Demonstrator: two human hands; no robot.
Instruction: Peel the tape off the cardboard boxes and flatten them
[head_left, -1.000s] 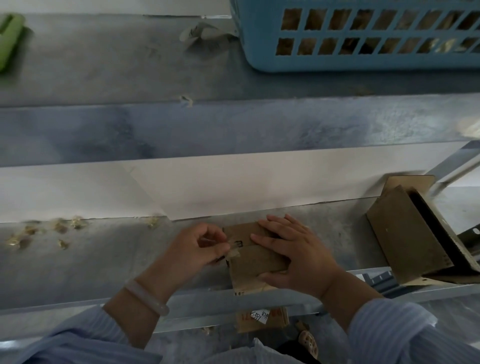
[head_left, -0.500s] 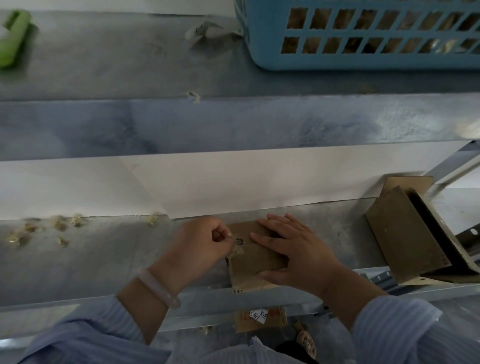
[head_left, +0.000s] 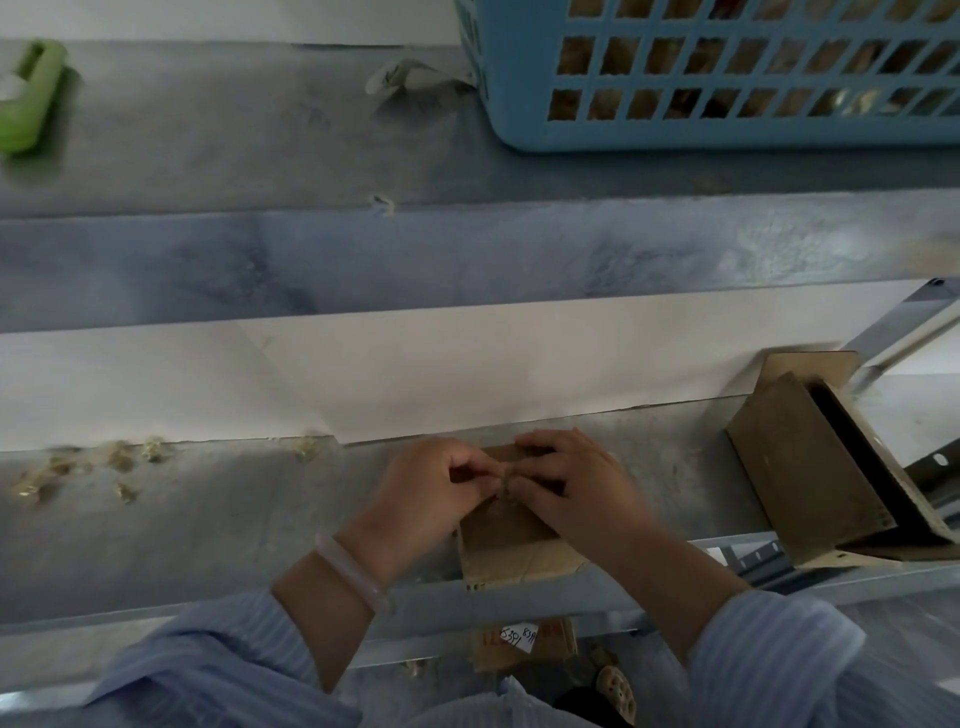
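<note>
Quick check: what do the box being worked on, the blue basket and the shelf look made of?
Box: brown cardboard, matte, ragged near edge. Basket: blue plastic, smooth moulded grid wall. Shelf: probably galvanised sheet metal, dull mottled grey with a folded front lip; could be painted.

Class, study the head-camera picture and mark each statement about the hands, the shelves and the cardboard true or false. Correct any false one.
1. The left hand pinches tape at the small cardboard box, and the right hand touches the box too. True.
2. Crumpled tape scraps lie on the lower shelf, left of the hands. True.
3. The blue basket stands on the lower shelf beside the hands. False: it stands on the upper shelf, towards the right.
4. The pale bracelet is on the right wrist. False: it is on the left wrist.
5. The leaning cardboard touches the right hand. False: it stands apart, at the lower shelf's right end.
</note>
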